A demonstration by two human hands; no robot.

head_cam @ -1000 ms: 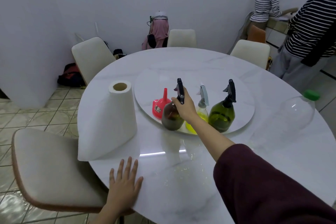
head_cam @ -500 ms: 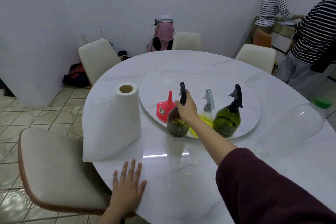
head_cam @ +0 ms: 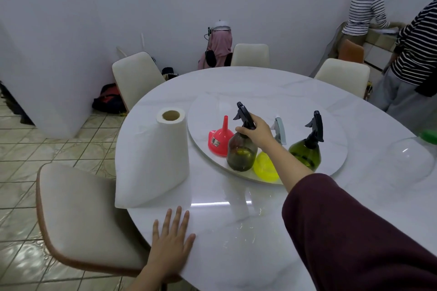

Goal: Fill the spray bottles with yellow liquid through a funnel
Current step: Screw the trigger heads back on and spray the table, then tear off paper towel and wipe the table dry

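Observation:
Three spray bottles stand on the white turntable [head_cam: 331, 125]. My right hand [head_cam: 256, 131] grips the neck of the brown spray bottle [head_cam: 241, 155], under its black trigger head. Behind my forearm is a clear bottle holding yellow liquid [head_cam: 264, 168], its grey trigger partly hidden. The green spray bottle [head_cam: 305, 153] with a black head stands further right. A red funnel [head_cam: 221, 138] sits spout-up just left of the brown bottle. My left hand [head_cam: 171, 241] rests flat on the table's near edge.
A tall paper towel roll [head_cam: 153, 160] stands left of the turntable. A clear plastic bottle with a green cap [head_cam: 411, 160] lies at the right. Chairs ring the round marble table [head_cam: 236, 231]. Two people in striped tops [head_cam: 416, 54] stand at the back right.
My right hand has kept its grip on the brown bottle, whose trigger head now points left rather than edge-on. My left hand stays flat on the table.

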